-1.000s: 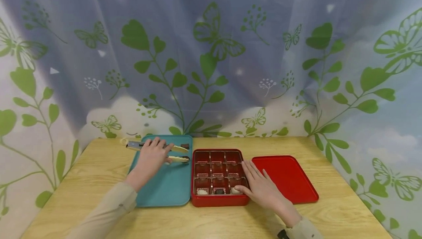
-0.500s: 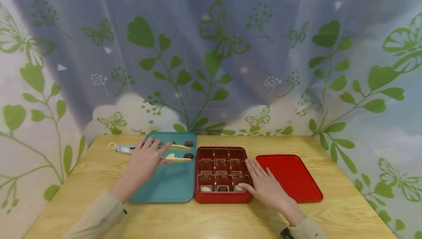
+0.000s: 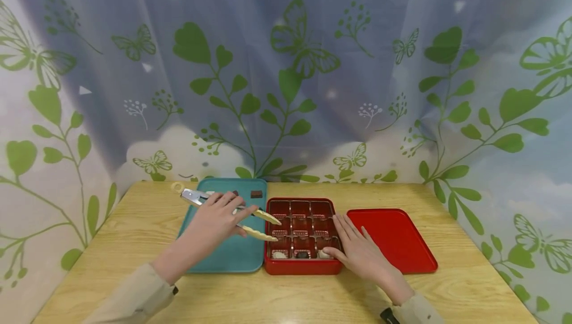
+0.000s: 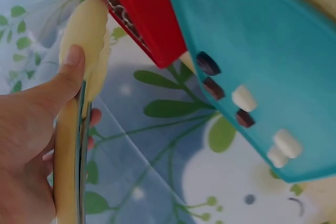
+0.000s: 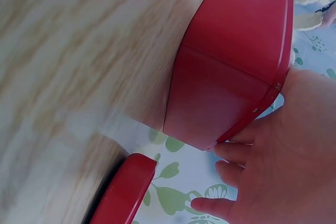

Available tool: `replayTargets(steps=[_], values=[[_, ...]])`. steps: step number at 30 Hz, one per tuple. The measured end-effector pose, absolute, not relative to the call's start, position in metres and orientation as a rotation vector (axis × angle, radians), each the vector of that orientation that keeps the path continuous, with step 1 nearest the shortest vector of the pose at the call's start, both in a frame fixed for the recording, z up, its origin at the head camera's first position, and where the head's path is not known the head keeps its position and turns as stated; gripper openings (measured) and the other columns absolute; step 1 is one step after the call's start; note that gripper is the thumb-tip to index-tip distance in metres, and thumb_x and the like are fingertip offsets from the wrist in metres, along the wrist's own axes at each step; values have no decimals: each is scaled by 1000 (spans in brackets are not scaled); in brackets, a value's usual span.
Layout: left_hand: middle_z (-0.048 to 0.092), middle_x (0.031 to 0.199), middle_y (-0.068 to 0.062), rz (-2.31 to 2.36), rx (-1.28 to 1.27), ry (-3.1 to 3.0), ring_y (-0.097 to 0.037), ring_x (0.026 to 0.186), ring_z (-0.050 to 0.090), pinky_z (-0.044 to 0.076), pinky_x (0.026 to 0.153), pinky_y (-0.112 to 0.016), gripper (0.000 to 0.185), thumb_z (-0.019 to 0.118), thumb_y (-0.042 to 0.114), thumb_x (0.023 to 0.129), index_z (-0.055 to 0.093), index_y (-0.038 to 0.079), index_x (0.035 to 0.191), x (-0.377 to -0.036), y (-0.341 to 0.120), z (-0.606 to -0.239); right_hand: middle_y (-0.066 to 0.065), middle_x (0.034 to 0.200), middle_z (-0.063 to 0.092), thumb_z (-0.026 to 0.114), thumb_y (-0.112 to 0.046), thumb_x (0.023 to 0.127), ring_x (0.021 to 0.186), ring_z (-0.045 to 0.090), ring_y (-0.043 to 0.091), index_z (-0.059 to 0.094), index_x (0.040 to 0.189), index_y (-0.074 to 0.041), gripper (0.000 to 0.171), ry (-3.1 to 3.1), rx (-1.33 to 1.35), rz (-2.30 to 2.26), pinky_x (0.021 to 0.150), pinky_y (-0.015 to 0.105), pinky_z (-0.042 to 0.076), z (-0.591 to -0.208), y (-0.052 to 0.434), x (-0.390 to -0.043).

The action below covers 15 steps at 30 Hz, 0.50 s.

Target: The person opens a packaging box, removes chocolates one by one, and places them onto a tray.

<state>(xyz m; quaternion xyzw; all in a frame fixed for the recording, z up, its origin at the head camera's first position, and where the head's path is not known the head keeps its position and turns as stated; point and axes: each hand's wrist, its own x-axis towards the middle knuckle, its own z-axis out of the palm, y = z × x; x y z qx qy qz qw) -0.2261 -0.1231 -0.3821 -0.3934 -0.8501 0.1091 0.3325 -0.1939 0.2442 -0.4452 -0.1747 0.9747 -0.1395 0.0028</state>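
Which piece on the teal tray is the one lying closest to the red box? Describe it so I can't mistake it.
Start at the teal tray on the wooden table, left of the red compartment box. At the tray's far right corner lies a small dark brown square chocolate. It is apart from the left hand and its tongs, nearest the box's far left corner.

A: State the left hand (image 3: 217, 218) position.
B: Forearm extended forward and to the right; fingers and thumb curled in a grip.
A: And the right hand (image 3: 359, 253)?
B: Palm down, fingers straight and spread, thumb tucked inward, wrist low.
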Motion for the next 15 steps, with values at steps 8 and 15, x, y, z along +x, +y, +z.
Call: replayTargets(steps=[8, 15], values=[[66, 109, 7, 524, -1210, -2124, -16, 106, 59, 49, 91, -30, 63, 72, 64, 69, 71, 36, 126, -233, -93, -369, 17, 168, 13, 50, -57, 101, 155, 13, 36, 18, 161, 0, 88, 3053, -543, -445, 119, 68, 16, -446, 245, -195], [68, 108, 10, 704, -1251, -2163, -14, 106, 58, 47, 93, -32, 46, 81, 58, 75, 74, 40, 118, -226, -63, -363, 17, 168, 14, 50, -58, 101, 155, 13, 36, 19, 161, -1, 89, 3048, -528, -448, 119, 68, 16, -448, 245, -196]])
